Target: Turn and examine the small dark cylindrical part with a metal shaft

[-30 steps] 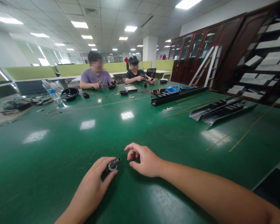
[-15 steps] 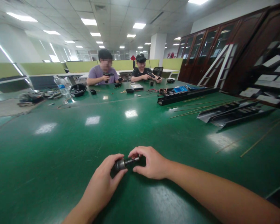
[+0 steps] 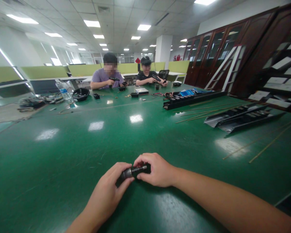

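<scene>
A small black cylindrical part (image 3: 129, 173) with a narrow metal tip lies almost level between my hands, just above the green tabletop. My left hand (image 3: 109, 184) is closed around its thicker black end. My right hand (image 3: 155, 170) pinches the part near the tip with thumb and fingers. The fingers of both hands nearly meet over it and hide part of its body. What the co-workers hold across the table is too small to name.
Two co-workers (image 3: 106, 77) (image 3: 145, 72) sit at the far side of the green table (image 3: 63, 168) among small black parts. A water bottle (image 3: 64, 91) and black bowl (image 3: 80, 94) stand far left. Black rails (image 3: 242, 118) and thin sticks (image 3: 262, 144) lie right.
My right hand has closed in from beside the part and now grips it near the tip. The part has turned from pointing up and right to lying nearly level.
</scene>
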The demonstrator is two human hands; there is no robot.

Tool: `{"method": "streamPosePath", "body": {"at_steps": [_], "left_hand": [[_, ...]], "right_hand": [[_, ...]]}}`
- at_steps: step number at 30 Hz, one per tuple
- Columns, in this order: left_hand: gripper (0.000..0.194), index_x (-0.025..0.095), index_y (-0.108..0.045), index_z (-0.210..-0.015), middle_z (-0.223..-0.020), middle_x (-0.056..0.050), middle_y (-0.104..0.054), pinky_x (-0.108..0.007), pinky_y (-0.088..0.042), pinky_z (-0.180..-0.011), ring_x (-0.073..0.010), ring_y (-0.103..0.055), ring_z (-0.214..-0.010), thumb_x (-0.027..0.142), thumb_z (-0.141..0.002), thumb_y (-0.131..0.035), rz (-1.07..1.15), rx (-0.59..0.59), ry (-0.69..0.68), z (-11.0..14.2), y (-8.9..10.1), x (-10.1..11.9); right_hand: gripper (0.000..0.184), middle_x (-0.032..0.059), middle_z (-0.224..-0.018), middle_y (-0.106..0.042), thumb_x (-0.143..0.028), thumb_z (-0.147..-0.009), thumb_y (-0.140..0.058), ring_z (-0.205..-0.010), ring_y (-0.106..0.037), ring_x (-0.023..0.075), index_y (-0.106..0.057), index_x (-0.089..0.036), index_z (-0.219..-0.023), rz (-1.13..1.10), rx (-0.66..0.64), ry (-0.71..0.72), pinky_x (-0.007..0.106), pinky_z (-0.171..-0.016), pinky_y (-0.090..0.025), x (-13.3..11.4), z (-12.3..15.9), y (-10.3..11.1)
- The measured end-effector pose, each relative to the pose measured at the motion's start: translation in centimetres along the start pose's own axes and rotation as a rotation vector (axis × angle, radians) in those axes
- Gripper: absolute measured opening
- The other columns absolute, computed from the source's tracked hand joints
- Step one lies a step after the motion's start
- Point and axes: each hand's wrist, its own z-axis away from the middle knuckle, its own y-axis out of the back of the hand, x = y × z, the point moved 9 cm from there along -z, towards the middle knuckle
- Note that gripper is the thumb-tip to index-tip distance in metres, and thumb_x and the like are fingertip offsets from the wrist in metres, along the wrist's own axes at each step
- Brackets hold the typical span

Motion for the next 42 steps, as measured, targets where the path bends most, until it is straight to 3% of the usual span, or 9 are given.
{"method": "streamPosePath", "body": {"at_steps": [7,11,16,20,27,42], "left_hand": [[0.023,0.031,-0.056,-0.116,-0.108,0.000,-0.064,-0.027,-0.052,-0.086,-0.0156,-0.062,-0.098,0.027,-0.093,-0.060,-0.019,0.009,-0.039,-0.1,-0.1,0.3],[0.024,0.030,-0.057,-0.116,-0.109,0.000,-0.065,-0.026,-0.052,-0.087,-0.0153,-0.063,-0.098,0.027,-0.093,-0.061,-0.031,0.026,-0.058,0.0,0.0,0.3],[0.023,0.028,-0.059,-0.116,-0.108,-0.002,-0.065,-0.027,-0.053,-0.087,-0.0164,-0.064,-0.098,0.028,-0.092,-0.061,-0.046,0.052,-0.083,0.2,0.3,0.4],[0.024,0.030,-0.057,-0.117,-0.110,-0.002,-0.065,-0.027,-0.053,-0.088,-0.0159,-0.063,-0.100,0.027,-0.093,-0.061,-0.040,0.025,-0.089,0.1,0.0,0.5],[0.027,0.029,-0.056,-0.121,-0.114,-0.003,-0.063,-0.029,-0.052,-0.093,-0.0162,-0.062,-0.105,0.026,-0.094,-0.060,-0.073,0.014,-0.108,0.2,-0.3,0.1],[0.027,0.029,-0.056,-0.118,-0.113,-0.001,-0.063,-0.031,-0.051,-0.092,-0.0172,-0.062,-0.104,0.023,-0.093,-0.062,-0.131,0.025,-0.076,0.3,-0.9,0.0]], "right_hand": [[0.022,0.0013,-0.088,-0.069,-0.018,-0.077,-0.070,-0.080,-0.063,0.0162,-0.068,-0.021,-0.099,-0.008,0.004,0.018,0.027,-0.076,-0.047,-0.1,0.0,0.0],[0.016,0.0022,-0.084,-0.070,-0.026,-0.082,-0.070,-0.076,-0.062,0.0152,-0.071,-0.019,-0.096,-0.015,0.011,0.036,0.026,-0.074,-0.046,-0.4,-0.1,0.1],[0.021,0.0036,-0.086,-0.071,-0.034,-0.083,-0.070,-0.076,-0.064,0.0162,-0.072,-0.019,-0.098,-0.002,-0.015,0.014,0.026,-0.073,-0.047,-0.4,-0.1,-0.1],[0.026,0.0036,-0.089,-0.071,-0.028,-0.079,-0.071,-0.080,-0.065,0.0172,-0.070,-0.020,-0.103,-0.003,0.004,0.011,0.027,-0.075,-0.048,-0.4,0.0,0.2],[0.019,0.0032,-0.084,-0.070,-0.025,-0.079,-0.071,-0.074,-0.063,0.0151,-0.071,-0.017,-0.096,-0.025,0.014,0.069,0.025,-0.071,-0.046,-0.9,0.1,0.2],[0.014,0.0010,-0.077,-0.069,-0.020,-0.076,-0.071,-0.067,-0.061,0.0127,-0.072,-0.017,-0.090,-0.007,-0.017,0.025,0.022,-0.065,-0.044,0.0,0.0,-0.2]]}}
